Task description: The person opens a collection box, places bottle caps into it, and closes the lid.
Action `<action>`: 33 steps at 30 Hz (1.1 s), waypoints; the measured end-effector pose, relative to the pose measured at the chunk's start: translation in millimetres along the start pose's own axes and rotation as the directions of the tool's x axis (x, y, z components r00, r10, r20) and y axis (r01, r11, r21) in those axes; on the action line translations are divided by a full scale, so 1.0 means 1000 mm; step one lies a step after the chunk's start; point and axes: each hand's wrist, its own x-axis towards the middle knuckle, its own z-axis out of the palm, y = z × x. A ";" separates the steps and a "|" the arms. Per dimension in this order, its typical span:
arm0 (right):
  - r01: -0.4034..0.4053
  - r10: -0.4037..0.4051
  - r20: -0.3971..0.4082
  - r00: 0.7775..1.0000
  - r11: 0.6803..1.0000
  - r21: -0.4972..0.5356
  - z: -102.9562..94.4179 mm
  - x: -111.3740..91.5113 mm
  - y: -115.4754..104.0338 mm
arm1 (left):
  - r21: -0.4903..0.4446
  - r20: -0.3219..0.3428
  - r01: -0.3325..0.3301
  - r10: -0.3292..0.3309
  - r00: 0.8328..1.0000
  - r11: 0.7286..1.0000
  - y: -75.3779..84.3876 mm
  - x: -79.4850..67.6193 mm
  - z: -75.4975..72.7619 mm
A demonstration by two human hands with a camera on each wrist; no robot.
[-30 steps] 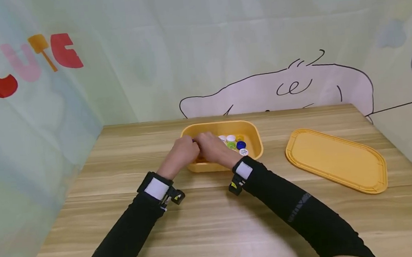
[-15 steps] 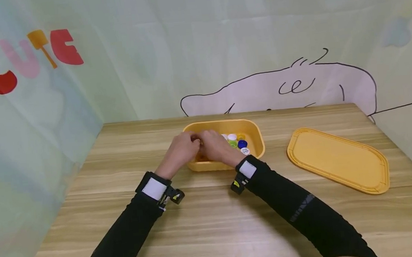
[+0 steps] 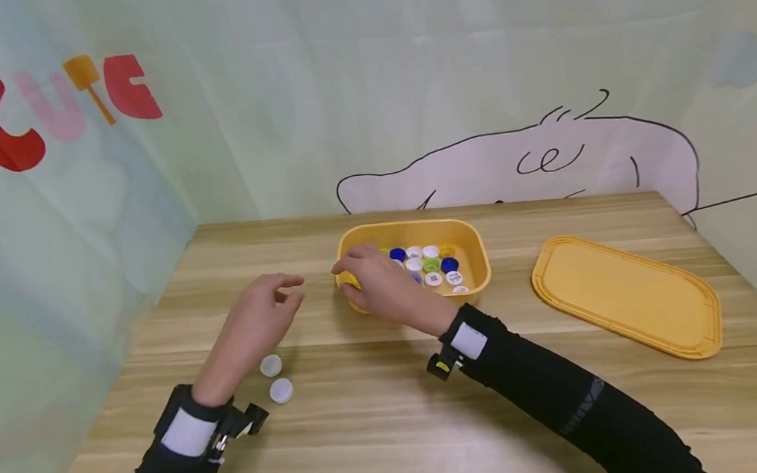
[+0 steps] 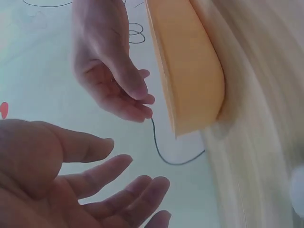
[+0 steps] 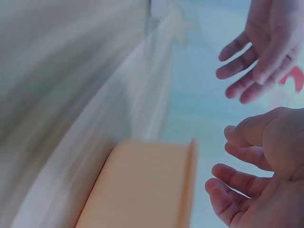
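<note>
My left hand (image 3: 257, 315) is raised over the table left of a yellow plastic box (image 3: 466, 236), its fingers spread and loosely bent with nothing between them. Over the box's left end hovers my right hand (image 3: 383, 285), also holding nothing; its fingers are relaxed in the left wrist view. Inside the box lie several bottle caps, among them a dark blue cap (image 3: 449, 265), a green cap (image 3: 431, 265) and a white cap (image 3: 454, 278). The right hand hides part of the box's contents. Two white caps, one farther (image 3: 271, 365) and one nearer (image 3: 281, 391), lie on the table beside my left wrist.
A flat yellow lid (image 3: 627, 297) lies on the wooden table (image 3: 395, 430) to the right of the box. A printed cloth backdrop (image 3: 405, 76) stands behind the table and along its left side.
My hands were together over the box's left side; the left has drawn back toward the left and near side, fingers loosened. The two white caps, earlier behind the left arm, now show.
</note>
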 end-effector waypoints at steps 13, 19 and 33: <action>0.135 -0.125 0.174 0.977 0.990 -0.048 0.026 -0.016 -0.063 | 0.139 -0.032 -0.017 0.021 0.999 0.990 -0.036 -0.074 0.007; 0.140 -0.127 0.209 0.970 0.989 -0.044 0.048 -0.022 -0.077 | 0.162 -0.013 0.057 -0.056 0.998 0.985 -0.044 -0.089 0.021; 0.190 -0.198 0.317 0.928 0.980 0.053 0.078 -0.016 -0.093 | 0.246 -0.035 0.112 -0.107 0.994 0.963 -0.056 -0.102 0.035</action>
